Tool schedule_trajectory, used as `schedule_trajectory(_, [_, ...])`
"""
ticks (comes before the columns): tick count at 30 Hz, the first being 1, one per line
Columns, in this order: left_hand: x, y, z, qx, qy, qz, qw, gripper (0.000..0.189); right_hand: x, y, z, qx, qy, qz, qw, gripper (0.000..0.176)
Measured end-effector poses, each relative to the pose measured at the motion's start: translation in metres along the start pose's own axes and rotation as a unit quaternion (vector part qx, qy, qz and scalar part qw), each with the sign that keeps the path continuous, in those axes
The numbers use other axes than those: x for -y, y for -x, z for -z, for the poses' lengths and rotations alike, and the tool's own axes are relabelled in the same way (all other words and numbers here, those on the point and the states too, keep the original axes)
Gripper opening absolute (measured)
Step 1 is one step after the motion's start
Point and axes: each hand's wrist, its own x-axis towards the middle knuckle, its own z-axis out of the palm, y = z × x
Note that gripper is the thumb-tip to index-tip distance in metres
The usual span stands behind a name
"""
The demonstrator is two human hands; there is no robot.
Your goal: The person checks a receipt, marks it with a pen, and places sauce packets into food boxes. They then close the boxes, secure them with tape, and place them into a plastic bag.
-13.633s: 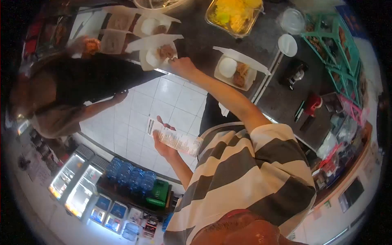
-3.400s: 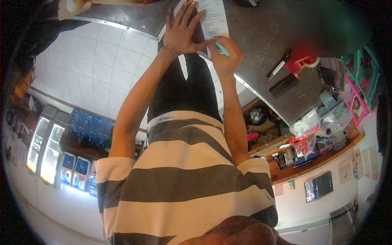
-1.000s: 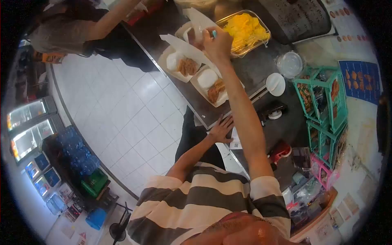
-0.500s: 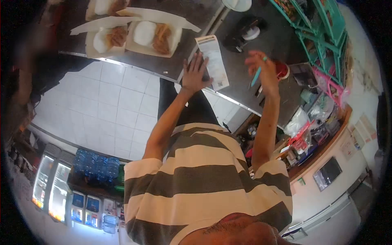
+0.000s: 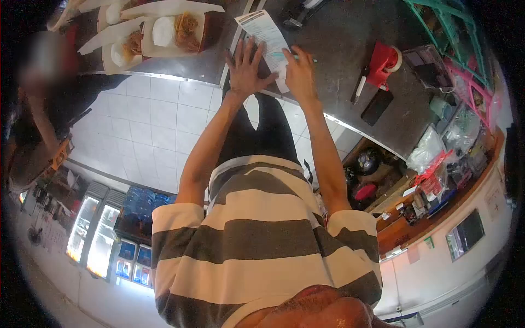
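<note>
A long printed paper slip [image 5: 261, 28] lies on the dark counter [image 5: 339, 33]. My left hand [image 5: 247, 74] is spread flat, its fingers over the slip's left edge and the counter. In my right hand [image 5: 301, 79] is a teal pen [image 5: 314, 60], gripped between closed fingers over the slip's right side. Whether the pen tip touches the paper cannot be made out.
Food boxes [image 5: 205, 34] with rice and a brown topping stand at upper left. Right of my hands lie a red tape dispenser [image 5: 378, 65], a marker-like object [image 5: 359, 89] and a black phone [image 5: 377, 107]. Another person [image 5: 44, 109] is at far left. Green racks [image 5: 454, 33] stand at upper right.
My right hand has come left and down from above the counter, bringing the pen over the slip. My left hand stays at the slip's edge, fingers more spread. The view has shifted.
</note>
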Motion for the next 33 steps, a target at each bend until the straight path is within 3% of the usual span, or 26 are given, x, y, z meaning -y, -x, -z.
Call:
schedule_trajectory(2, [-0.003, 0.003, 0.000, -0.018, -0.007, -0.003, 1.000, 0.104, 0.002, 0.012, 0.003, -0.042, 0.022, 0.007, 0.999, 0.039])
schedule_trajectory(4, [-0.003, 0.005, 0.001, -0.031, -0.006, -0.001, 0.999, 0.104, 0.009, 0.035, 0.006, -0.056, -0.036, -0.056, 0.996, 0.036])
schedule_trajectory(8, [-0.003, 0.032, 0.023, -0.087, 0.078, 0.026, 0.993, 0.094, 0.024, 0.075, -0.025, -0.054, -0.049, -0.023, 0.997, 0.032])
schedule_trajectory(10, [0.005, 0.057, 0.044, -0.114, 0.073, 0.051, 0.989, 0.087, 0.053, 0.066, -0.046, -0.016, -0.225, -0.118, 0.967, 0.036])
schedule_trajectory(14, [0.040, 0.103, 0.087, -0.185, 0.095, 0.103, 0.973, 0.073, 0.126, -0.029, -0.056, -0.020, -0.320, -0.172, 0.931, 0.045])
schedule_trajectory(17, [0.090, 0.119, 0.100, -0.215, 0.150, 0.196, 0.945, 0.060, 0.150, -0.098, -0.085, -0.095, -0.260, -0.157, 0.948, 0.051])
schedule_trajectory(19, [0.115, 0.113, 0.114, -0.234, 0.205, 0.253, 0.916, 0.055, 0.142, -0.120, -0.133, -0.094, -0.123, -0.158, 0.975, 0.052])
schedule_trajectory(20, [0.125, 0.107, 0.120, -0.236, 0.206, 0.246, 0.917, 0.055, 0.155, -0.124, -0.111, -0.072, -0.235, -0.161, 0.956, 0.043])
schedule_trajectory(24, [0.164, 0.076, 0.130, -0.269, 0.312, 0.280, 0.867, 0.047, 0.172, -0.126, -0.102, -0.065, -0.303, -0.163, 0.937, 0.024])
schedule_trajectory(27, [0.192, 0.058, 0.125, -0.259, 0.355, 0.271, 0.856, 0.044, 0.170, -0.117, -0.113, -0.090, -0.176, -0.128, 0.972, 0.021])
schedule_trajectory(29, [0.201, 0.045, 0.127, -0.236, 0.407, 0.256, 0.845, 0.041, 0.164, -0.110, -0.119, -0.075, -0.196, -0.189, 0.959, 0.019])
schedule_trajectory(31, [0.202, 0.041, 0.128, -0.204, 0.413, 0.284, 0.841, 0.043, 0.154, -0.094, -0.117, -0.012, -0.147, -0.147, 0.978, 0.020])
schedule_trajectory(33, [0.202, 0.044, 0.129, -0.180, 0.446, 0.288, 0.828, 0.050, 0.160, -0.070, -0.080, -0.006, -0.137, -0.162, 0.977, 0.020])
